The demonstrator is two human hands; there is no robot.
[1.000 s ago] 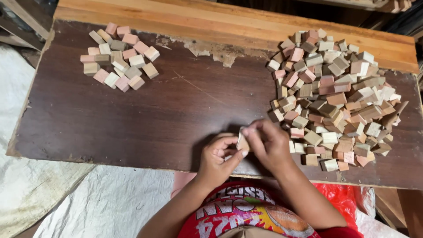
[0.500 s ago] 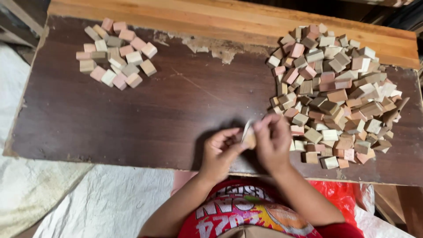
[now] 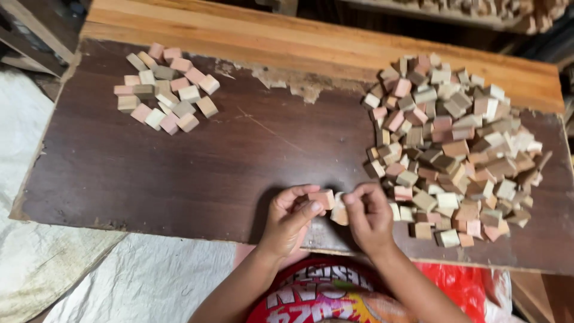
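Pink block [image 3: 323, 198] pinched in left hand [image 3: 289, 218] fingertips (curled), right hand [image 3: 369, 216] gripping pale block [image 3: 339, 212]

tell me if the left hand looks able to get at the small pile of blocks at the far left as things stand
Probably yes. The board between the left hand and the small pile is bare, so nothing blocks the way. But the hand already pinches a block, and the pile lies far across, a long stretch.

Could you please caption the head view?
Both hands hold small pinkish wooden blocks above a dark brown board.
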